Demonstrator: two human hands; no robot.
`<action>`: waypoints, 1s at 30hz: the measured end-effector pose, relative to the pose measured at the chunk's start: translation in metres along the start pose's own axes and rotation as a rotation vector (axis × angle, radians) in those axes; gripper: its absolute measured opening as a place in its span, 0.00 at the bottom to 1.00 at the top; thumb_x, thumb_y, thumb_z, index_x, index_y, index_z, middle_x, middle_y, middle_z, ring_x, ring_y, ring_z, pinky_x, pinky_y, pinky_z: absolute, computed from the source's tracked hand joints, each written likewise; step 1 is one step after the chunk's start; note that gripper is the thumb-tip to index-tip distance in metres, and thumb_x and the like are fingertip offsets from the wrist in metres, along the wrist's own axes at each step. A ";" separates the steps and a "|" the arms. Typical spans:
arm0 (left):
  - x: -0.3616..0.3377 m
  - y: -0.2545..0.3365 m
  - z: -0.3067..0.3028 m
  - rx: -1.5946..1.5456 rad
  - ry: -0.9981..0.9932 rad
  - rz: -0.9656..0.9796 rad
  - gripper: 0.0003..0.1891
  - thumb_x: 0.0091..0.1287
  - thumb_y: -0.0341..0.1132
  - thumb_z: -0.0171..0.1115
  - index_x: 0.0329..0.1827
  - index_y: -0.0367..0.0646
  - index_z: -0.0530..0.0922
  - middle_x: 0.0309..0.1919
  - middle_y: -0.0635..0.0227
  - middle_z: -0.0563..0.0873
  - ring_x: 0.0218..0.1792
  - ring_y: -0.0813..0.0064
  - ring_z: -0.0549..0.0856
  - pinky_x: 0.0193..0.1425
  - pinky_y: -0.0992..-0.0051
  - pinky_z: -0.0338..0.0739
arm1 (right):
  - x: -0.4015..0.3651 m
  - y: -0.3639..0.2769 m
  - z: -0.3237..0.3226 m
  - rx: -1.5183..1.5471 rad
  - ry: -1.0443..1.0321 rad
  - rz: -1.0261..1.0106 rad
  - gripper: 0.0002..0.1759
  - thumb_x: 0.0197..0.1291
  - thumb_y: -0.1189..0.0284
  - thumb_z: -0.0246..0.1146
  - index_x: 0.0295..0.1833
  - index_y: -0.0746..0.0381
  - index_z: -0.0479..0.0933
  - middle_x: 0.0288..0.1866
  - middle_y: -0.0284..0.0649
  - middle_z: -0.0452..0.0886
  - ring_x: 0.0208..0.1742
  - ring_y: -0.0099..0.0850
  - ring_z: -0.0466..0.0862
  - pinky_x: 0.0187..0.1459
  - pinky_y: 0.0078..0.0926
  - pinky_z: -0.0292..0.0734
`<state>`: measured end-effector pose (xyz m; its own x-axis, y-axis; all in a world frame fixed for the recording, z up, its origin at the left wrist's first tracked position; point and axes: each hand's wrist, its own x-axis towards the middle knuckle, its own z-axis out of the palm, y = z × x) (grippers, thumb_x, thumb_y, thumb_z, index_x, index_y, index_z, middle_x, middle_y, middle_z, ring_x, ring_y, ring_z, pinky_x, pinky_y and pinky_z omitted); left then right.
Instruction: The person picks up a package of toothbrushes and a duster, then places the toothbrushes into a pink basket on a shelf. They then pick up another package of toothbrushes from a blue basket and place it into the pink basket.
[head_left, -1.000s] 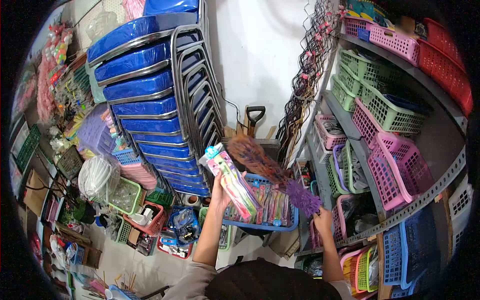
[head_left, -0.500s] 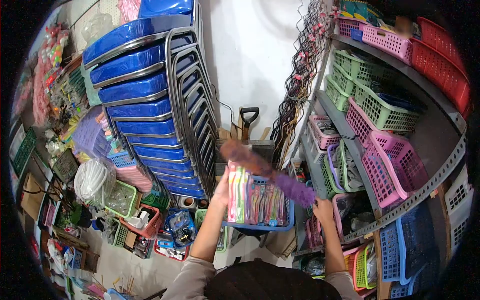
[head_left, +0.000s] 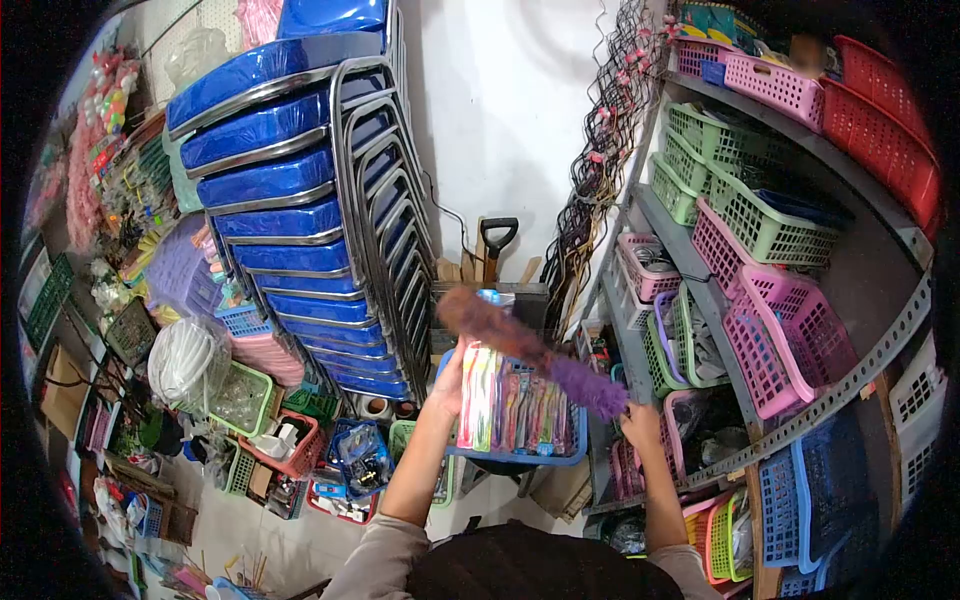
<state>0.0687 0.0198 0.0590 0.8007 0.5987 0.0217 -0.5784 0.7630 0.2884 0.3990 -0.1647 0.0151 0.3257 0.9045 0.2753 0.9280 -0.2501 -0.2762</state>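
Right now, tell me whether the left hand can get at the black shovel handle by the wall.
Probably not directly: the left hand grips a toothbrush pack, and the blue basket and the duster lie between it and the shovel handle.

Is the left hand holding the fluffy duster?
No, the left hand grips a toothbrush pack at the blue basket, while the right hand holds the duster.

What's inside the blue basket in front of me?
A row of toothbrush packs stands in the blue basket; the left hand grips the leftmost ones. The duster in the right hand crosses above, hiding some tops. The basket's floor is covered.
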 end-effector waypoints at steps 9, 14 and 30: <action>-0.005 0.007 0.004 0.069 0.009 -0.003 0.31 0.63 0.62 0.49 0.54 0.44 0.74 0.47 0.59 0.81 0.47 0.63 0.80 0.51 0.59 0.76 | -0.010 -0.013 -0.011 -0.094 -0.038 -0.138 0.14 0.43 0.68 0.65 0.38 0.61 0.79 0.20 0.48 0.78 0.25 0.45 0.79 0.31 0.42 0.75; -0.002 -0.006 -0.017 0.070 0.017 -0.006 0.29 0.63 0.57 0.53 0.57 0.41 0.72 0.51 0.62 0.80 0.49 0.68 0.80 0.55 0.65 0.74 | 0.004 -0.019 0.010 -0.013 0.022 -0.033 0.16 0.43 0.68 0.65 0.40 0.61 0.79 0.22 0.50 0.77 0.27 0.46 0.80 0.32 0.42 0.75; -0.043 -0.020 -0.094 -0.121 0.266 -0.040 0.31 0.61 0.64 0.49 0.52 0.45 0.76 0.41 0.65 0.83 0.38 0.68 0.82 0.44 0.64 0.79 | -0.029 -0.047 0.133 0.162 -0.395 0.008 0.14 0.45 0.68 0.62 0.35 0.69 0.77 0.29 0.58 0.78 0.35 0.54 0.78 0.38 0.47 0.73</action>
<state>0.0313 0.0017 -0.0376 0.7635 0.5982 -0.2433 -0.5744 0.8012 0.1677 0.3220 -0.1330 -0.1027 0.2093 0.9735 -0.0922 0.8749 -0.2286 -0.4269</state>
